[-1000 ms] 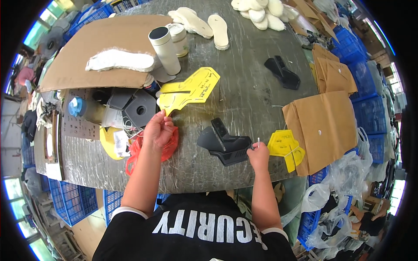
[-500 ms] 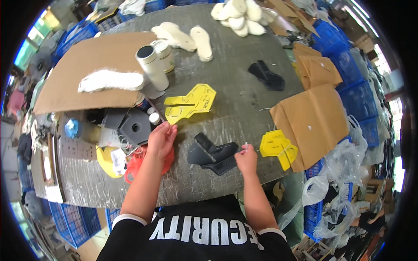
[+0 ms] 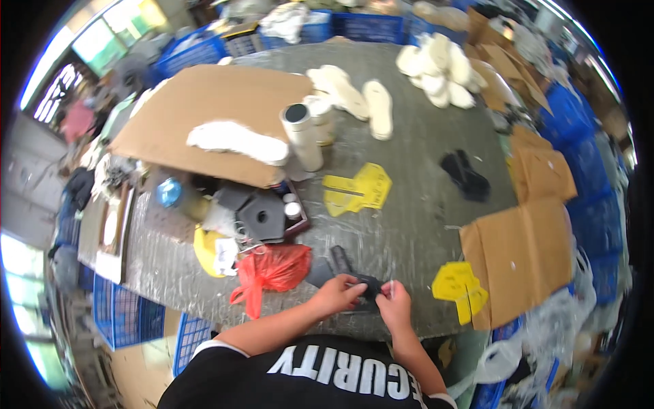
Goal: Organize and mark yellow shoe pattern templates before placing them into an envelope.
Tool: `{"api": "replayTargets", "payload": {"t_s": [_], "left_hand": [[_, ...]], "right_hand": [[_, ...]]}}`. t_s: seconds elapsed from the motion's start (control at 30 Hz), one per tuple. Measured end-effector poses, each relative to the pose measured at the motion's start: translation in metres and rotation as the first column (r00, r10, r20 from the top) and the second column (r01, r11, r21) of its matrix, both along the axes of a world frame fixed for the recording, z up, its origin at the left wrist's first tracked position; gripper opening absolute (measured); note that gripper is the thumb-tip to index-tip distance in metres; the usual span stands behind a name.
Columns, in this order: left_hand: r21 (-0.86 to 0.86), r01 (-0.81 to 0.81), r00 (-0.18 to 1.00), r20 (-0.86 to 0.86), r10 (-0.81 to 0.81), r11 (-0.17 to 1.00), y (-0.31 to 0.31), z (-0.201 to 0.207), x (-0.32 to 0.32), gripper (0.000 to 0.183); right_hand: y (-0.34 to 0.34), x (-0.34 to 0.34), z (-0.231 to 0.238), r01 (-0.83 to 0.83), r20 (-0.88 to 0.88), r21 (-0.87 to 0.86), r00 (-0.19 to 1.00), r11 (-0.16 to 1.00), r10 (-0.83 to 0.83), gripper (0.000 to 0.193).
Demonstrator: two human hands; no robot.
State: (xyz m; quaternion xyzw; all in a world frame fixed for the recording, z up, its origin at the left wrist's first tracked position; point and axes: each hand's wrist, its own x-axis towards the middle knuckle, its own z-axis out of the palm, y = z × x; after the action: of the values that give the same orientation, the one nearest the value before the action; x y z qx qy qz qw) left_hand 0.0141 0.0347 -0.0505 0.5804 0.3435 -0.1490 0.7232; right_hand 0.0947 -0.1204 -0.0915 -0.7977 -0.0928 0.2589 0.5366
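Observation:
Close in front of me, dark cut pieces of sheet material (image 3: 338, 257) lie on the table. The fingers of my left hand (image 3: 335, 296) are closed on the right part of these dark pieces. Beside it, my right hand (image 3: 395, 307) pinches a thin pale stick-like tool (image 3: 392, 285), its tip too small to make out. A yellow template (image 3: 371, 187) with a slot and pen marks lies flat beyond my hands. Another yellow template (image 3: 458, 286) rests to the right, partly over brown paper. Farther right lies a second dark piece (image 3: 465, 176), blurred.
A red plastic bag (image 3: 281, 267) sits left of my hands, near a box of grey parts (image 3: 262, 215). A white tumbler (image 3: 303, 140) stands by the cardboard sheet (image 3: 204, 88). Pale insoles (image 3: 439, 68) are piled at the back. Brown paper (image 3: 521, 255) covers the right edge.
My left hand has left the slotted yellow template and come right and nearer, onto the dark pieces. My right hand keeps the thin tool. The whole view has shifted.

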Motion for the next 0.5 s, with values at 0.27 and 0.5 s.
{"api": "replayTargets", "payload": {"t_s": [0.27, 0.5], "left_hand": [[0.437, 0.11, 0.973, 0.136, -0.186, 0.893, -0.001, 0.068, -0.001, 0.037], [0.057, -0.131, 0.962, 0.248, 0.113, 0.99, 0.024, 0.008, -0.014, 0.033]], "right_hand": [[0.005, -0.004, 0.099, -0.409, 0.188, 0.071, 0.901, 0.91, 0.391, 0.013], [-0.003, 0.014, 0.092, -0.383, 0.18, 0.221, 0.92, 0.897, 0.349, 0.007]]}}
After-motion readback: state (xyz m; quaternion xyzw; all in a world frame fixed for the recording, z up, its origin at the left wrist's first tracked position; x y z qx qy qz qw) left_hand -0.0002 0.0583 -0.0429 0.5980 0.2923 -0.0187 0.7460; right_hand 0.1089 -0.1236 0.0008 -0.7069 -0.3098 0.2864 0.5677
